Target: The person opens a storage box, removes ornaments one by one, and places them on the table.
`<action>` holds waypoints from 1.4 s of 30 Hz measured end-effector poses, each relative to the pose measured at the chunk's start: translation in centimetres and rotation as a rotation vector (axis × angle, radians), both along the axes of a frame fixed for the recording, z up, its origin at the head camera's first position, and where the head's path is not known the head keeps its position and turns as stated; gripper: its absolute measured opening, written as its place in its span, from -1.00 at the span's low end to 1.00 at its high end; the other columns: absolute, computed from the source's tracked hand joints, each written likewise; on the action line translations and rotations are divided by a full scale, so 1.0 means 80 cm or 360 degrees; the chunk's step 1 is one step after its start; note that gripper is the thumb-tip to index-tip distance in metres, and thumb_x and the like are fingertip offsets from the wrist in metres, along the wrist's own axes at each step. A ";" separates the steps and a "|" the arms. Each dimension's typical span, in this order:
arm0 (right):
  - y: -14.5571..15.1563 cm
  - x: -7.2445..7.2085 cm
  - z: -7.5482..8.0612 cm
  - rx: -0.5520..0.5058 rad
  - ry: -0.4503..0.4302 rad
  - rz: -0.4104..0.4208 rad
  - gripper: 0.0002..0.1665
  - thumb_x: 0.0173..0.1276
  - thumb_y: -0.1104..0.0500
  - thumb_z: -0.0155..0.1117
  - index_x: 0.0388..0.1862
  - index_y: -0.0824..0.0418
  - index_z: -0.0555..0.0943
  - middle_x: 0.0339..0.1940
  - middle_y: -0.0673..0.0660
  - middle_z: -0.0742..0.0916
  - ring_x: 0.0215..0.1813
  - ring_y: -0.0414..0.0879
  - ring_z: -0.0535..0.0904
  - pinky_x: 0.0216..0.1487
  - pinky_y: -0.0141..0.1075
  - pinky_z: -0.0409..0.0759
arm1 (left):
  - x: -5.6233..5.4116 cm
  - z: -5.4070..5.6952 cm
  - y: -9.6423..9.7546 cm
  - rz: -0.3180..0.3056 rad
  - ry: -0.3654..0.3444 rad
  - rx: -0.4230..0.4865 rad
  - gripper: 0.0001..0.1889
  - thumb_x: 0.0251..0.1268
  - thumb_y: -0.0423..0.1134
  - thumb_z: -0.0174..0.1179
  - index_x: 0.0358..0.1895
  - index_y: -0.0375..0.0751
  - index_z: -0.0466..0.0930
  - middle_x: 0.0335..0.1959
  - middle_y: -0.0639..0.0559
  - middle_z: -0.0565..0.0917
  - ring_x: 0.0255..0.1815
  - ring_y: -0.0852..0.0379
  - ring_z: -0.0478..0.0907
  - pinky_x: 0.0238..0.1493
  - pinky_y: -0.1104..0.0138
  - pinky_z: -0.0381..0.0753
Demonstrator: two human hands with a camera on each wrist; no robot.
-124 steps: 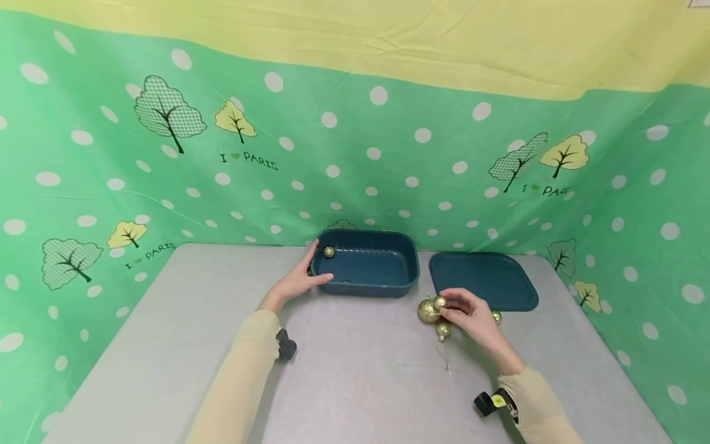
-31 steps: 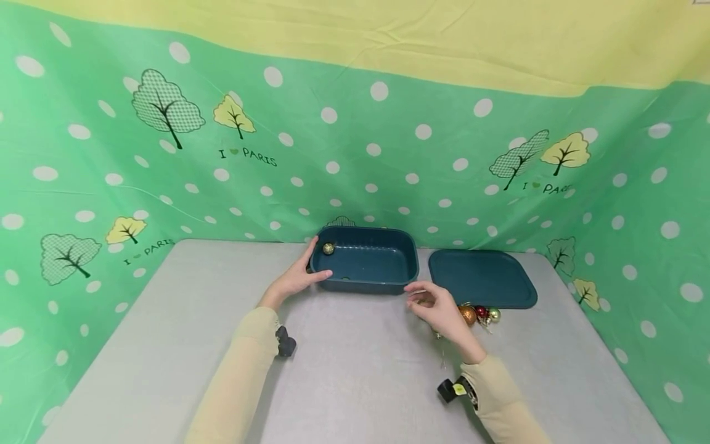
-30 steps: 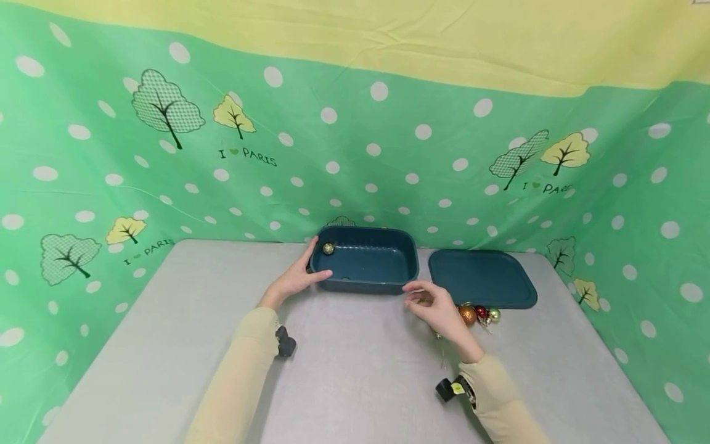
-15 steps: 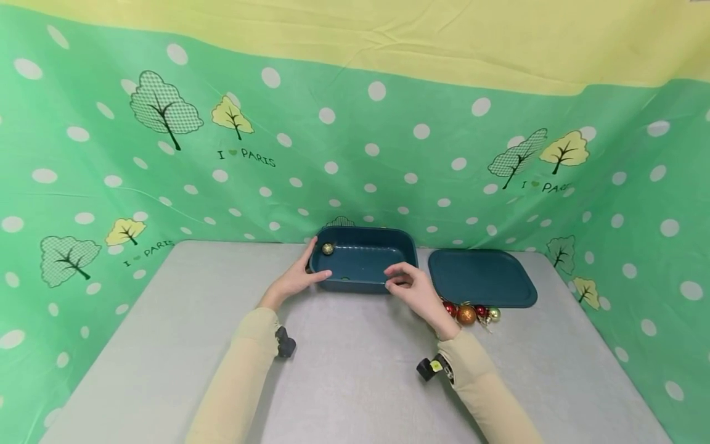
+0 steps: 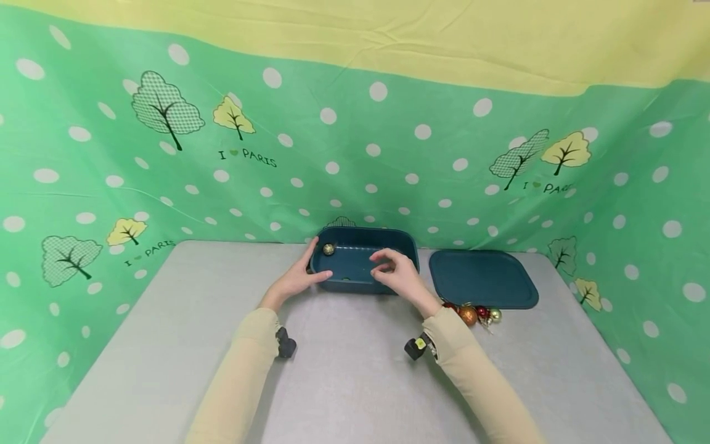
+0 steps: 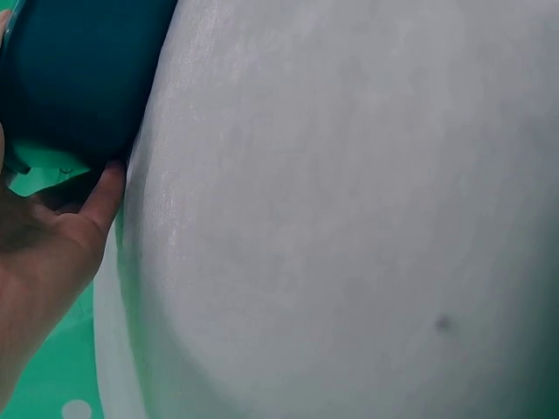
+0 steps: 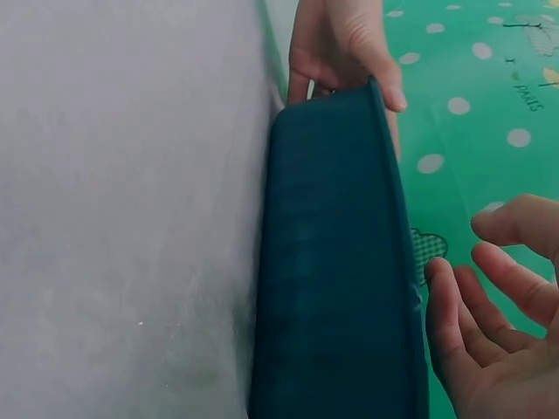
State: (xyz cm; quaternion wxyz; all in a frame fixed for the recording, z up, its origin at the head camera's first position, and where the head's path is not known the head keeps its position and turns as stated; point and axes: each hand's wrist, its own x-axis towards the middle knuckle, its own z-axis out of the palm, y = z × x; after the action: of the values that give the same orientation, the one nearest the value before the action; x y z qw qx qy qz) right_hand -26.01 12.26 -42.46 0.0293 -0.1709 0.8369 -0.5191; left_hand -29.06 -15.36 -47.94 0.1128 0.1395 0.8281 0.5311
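My left hand (image 5: 294, 280) grips the left end of a dark blue rectangular storage box (image 5: 360, 287), thumb over the front rim, fingers around the outside. A small gold bauble (image 5: 329, 249) lies inside at the back left corner. Over the right part of the box hovers my right hand (image 5: 402, 274), its fingers loosely bent. In the right wrist view a gap shows between its thumb and fingertips, with nothing visible in it. The box's blue side wall (image 7: 332, 262) stands beside that hand. The left wrist view shows part of my left hand against the box.
Right of the box lies a flat blue lid (image 5: 482, 279). In front of it sit an orange bauble (image 5: 468, 316), a small red bauble (image 5: 482, 312) and a pale green one (image 5: 495, 315). Another red bauble is partly hidden by my right wrist. A green dotted curtain (image 5: 310, 185) hangs behind the table.
My right hand, which was at the gold baubles in front of the lid, has moved left and now hangs over the box. My left hand keeps its grip on the box.
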 end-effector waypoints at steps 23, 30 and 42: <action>-0.040 -0.054 0.008 0.0232 -0.0135 0.0266 -0.62 0.32 0.28 0.30 0.13 0.27 0.57 0.14 0.30 0.59 -0.03 0.05 0.62 -0.08 -0.17 0.61 | 0.029 0.051 0.005 -0.0055 -0.0064 -0.0008 -0.03 0.38 -0.17 0.18 0.56 -0.12 -0.42 0.55 -0.23 -0.31 0.52 -0.25 -0.30 0.40 -0.15 -0.11; -0.047 -0.069 0.009 0.0275 -0.0144 0.0372 -0.60 0.34 0.27 0.28 0.15 0.30 0.56 0.13 0.33 0.59 0.02 0.07 0.58 -0.04 -0.16 0.58 | 0.027 0.047 0.005 -0.0072 -0.0069 0.0011 -0.02 0.38 -0.15 0.19 0.56 -0.11 -0.43 0.55 -0.20 -0.33 0.52 -0.22 -0.31 0.39 -0.16 -0.08; -0.070 -0.099 -0.009 0.0286 -0.0148 0.0407 -0.53 0.35 0.27 0.26 0.22 0.38 0.51 0.15 0.29 0.58 0.17 0.12 0.48 0.13 -0.08 0.48 | 0.027 0.049 0.004 -0.0063 -0.0076 0.0026 -0.04 0.40 -0.18 0.18 0.56 -0.09 -0.41 0.55 -0.20 -0.32 0.52 -0.22 -0.31 0.39 -0.17 -0.09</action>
State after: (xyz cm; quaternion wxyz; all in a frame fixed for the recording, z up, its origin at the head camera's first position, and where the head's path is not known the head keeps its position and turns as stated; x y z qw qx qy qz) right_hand -33.95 6.68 -43.17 0.1491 -0.2485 0.8491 -0.4416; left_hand -26.90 -15.00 -44.00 0.1420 0.1440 0.8179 0.5387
